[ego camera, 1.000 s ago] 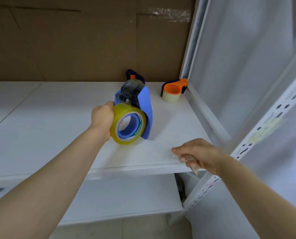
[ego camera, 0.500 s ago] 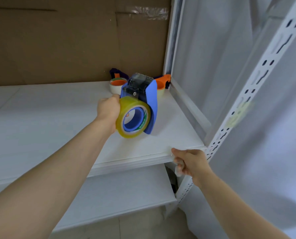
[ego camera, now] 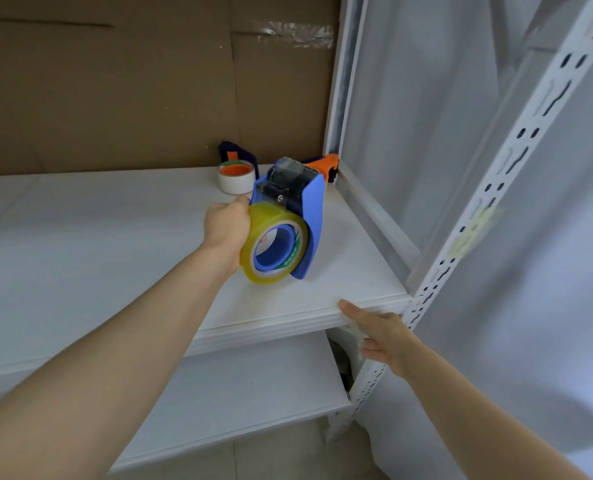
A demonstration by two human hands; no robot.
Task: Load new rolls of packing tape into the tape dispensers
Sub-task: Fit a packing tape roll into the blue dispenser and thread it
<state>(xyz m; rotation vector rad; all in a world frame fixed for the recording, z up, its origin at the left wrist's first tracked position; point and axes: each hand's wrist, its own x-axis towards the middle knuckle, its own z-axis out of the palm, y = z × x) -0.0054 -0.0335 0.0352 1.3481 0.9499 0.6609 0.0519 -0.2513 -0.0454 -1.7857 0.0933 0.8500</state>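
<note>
My left hand grips a blue tape dispenser from its left side and holds it above the white shelf. A yellowish clear tape roll sits on the dispenser's blue hub. My right hand is at the shelf's front edge near the right upright, thumb on the edge, fingers curled round a crumpled scrap of clear tape. At the back stand a dispenser with an orange hub holding a white tape roll and another orange dispenser, partly hidden behind the blue one.
Brown cardboard backs the shelf. White perforated uprights frame the right side, with a pale curtain behind. A lower white shelf lies beneath.
The view has swung, bringing the white tape roll at the back into sight. My left hand has lifted the blue dispenser slightly. My right hand has slid down from the shelf top onto its front edge.
</note>
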